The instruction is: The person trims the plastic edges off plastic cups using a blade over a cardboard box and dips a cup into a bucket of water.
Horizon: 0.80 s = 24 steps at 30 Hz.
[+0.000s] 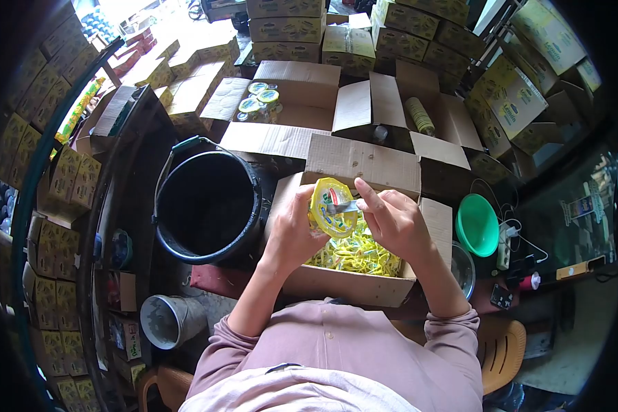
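My left hand (292, 230) is closed around a plastic cup with a printed yellow lid (328, 191), the lid tilted towards me. In my right hand (399, 221) is a small flat metal blade (347, 207), pinched between thumb and fingers and lying across the lid. My right index finger points up beside the lid's edge. Directly below both hands stands an open cardboard box (350, 285) with a heap of thin yellow strips (364, 255) inside. The cup's body is mostly hidden behind its lid and my left fingers.
Left of the box stands a large black bucket (163, 237), with a grey bucket (175, 321) lower down. A green basin (478, 225) is at the right. Beyond are open cartons, one with lidded cups (257, 99), another with a stack of round pieces (419, 117). Stacked boxes (287, 29) stand behind.
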Each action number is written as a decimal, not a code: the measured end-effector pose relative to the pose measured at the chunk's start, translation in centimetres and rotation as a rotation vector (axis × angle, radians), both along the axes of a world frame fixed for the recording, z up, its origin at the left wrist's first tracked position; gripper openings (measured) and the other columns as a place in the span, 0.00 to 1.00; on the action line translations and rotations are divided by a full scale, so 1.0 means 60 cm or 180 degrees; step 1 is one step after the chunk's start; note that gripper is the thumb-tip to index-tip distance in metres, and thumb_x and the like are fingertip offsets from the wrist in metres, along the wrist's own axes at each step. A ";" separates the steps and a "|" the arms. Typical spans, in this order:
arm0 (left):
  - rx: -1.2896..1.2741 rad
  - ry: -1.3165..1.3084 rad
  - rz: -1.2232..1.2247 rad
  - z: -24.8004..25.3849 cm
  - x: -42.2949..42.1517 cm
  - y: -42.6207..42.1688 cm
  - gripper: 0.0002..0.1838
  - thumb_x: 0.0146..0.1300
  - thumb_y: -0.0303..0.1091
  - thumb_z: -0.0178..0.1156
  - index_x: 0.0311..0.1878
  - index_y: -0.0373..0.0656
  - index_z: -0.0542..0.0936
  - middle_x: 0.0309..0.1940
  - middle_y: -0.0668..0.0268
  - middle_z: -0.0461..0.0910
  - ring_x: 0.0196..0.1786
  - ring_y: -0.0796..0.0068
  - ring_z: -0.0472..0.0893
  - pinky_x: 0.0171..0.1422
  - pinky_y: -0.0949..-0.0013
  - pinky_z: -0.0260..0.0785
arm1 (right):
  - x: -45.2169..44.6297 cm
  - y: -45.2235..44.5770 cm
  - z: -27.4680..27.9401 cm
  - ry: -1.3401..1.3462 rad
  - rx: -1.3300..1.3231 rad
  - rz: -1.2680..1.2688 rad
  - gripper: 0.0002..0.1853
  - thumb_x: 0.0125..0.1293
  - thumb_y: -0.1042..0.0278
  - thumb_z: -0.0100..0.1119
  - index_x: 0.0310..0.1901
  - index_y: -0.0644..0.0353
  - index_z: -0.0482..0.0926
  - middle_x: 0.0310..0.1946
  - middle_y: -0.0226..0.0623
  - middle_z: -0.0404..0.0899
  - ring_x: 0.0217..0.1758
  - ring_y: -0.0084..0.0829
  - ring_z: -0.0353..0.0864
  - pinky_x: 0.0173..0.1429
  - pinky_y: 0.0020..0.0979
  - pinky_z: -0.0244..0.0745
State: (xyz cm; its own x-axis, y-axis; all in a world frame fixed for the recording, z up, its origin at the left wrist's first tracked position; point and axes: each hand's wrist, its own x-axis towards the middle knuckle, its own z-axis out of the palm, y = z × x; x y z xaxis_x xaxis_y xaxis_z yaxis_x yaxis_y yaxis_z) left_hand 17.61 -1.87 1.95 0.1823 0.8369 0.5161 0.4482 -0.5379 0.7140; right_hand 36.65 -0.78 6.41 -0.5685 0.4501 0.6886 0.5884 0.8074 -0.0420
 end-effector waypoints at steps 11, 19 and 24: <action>-0.0299 -0.0144 -0.0010 0.015 0.004 -0.005 0.35 0.40 0.29 0.68 0.53 0.40 0.61 0.37 0.50 0.75 0.39 0.50 0.78 0.39 0.61 0.73 | -0.007 0.006 -0.016 0.0182 0.0301 0.0038 0.31 0.47 0.81 0.57 0.58 0.64 0.66 0.16 0.32 0.70 0.23 0.27 0.74 0.33 0.29 0.74; -0.0481 -0.0119 -0.0050 0.013 0.000 -0.002 0.34 0.41 0.29 0.67 0.53 0.40 0.60 0.35 0.51 0.76 0.38 0.51 0.79 0.38 0.61 0.73 | -0.010 0.013 -0.027 0.0219 0.0297 0.0129 0.31 0.46 0.81 0.56 0.57 0.66 0.66 0.16 0.32 0.70 0.23 0.27 0.74 0.33 0.29 0.74; -0.0623 -0.0186 -0.0237 0.010 -0.007 0.003 0.33 0.42 0.29 0.66 0.52 0.39 0.61 0.36 0.51 0.76 0.39 0.53 0.79 0.40 0.62 0.72 | -0.010 0.016 -0.034 0.0197 0.0242 0.0198 0.30 0.46 0.81 0.56 0.56 0.68 0.67 0.16 0.31 0.70 0.23 0.26 0.75 0.34 0.29 0.75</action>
State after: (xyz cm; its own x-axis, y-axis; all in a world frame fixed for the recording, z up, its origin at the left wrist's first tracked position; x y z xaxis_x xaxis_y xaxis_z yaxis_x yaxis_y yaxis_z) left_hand 17.16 -1.70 2.52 0.2219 0.9075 0.3565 0.3670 -0.4165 0.8317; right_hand 36.05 0.18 4.38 -0.5490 0.3605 0.7541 0.5353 0.8446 -0.0140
